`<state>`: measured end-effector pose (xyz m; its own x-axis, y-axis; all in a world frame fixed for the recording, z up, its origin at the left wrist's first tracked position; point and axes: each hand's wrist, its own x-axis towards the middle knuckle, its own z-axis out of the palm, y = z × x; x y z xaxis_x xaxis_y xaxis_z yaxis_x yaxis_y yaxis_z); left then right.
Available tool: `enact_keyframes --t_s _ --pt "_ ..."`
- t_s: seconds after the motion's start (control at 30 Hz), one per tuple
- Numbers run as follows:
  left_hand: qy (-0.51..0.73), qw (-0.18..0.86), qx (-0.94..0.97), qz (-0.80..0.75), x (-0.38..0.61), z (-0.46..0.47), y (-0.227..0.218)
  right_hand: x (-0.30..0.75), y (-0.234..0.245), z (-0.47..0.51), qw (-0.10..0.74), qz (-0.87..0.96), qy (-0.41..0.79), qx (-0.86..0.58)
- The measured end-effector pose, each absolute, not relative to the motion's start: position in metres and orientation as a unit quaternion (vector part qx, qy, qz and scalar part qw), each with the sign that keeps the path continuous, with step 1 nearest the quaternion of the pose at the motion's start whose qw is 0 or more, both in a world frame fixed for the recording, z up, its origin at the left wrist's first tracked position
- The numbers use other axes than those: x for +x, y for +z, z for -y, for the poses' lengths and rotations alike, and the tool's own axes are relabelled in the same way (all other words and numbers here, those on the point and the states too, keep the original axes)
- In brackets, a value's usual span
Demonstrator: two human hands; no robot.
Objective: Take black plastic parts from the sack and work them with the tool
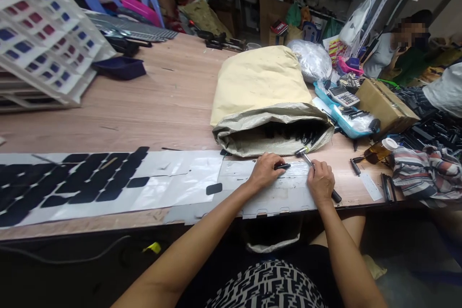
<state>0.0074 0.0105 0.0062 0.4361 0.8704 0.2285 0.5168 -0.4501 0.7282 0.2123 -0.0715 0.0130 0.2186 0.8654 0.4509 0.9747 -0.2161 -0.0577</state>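
Observation:
My left hand [265,169] rests on a long white plastic sheet [180,180] and pinches a small black piece [282,166] against it. My right hand [320,180] is closed round a small hammer [306,158] whose metal head lies just right of the black piece and whose dark handle end sticks out below my wrist. Further left, rows of black pads [72,178] cover the sheet, and one loose black pad [214,188] lies on it. An open beige sack [265,101] holding black pieces lies just behind my hands.
White racks with red and blue inserts [39,33] stand at the far left beside a dark blue tray [121,67]. To the right are a calculator [343,96], a cardboard box [384,103], an amber bottle [378,150] and striped cloth [426,168]. A person sits at the far right.

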Motion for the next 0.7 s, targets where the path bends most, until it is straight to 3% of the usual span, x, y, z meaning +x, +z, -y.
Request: enact_keyframes --t_s 0.37,0.7 --pt "0.35 0.307 0.775 -0.427 0.008 -0.011 -0.006 0.216 0.017 0.071 0.197 0.612 -0.141 -0.753" --pt "0.341 0.325 0.771 -0.429 0.008 -0.014 -0.003 0.206 0.035 0.099 0.393 0.601 0.087 -0.691"
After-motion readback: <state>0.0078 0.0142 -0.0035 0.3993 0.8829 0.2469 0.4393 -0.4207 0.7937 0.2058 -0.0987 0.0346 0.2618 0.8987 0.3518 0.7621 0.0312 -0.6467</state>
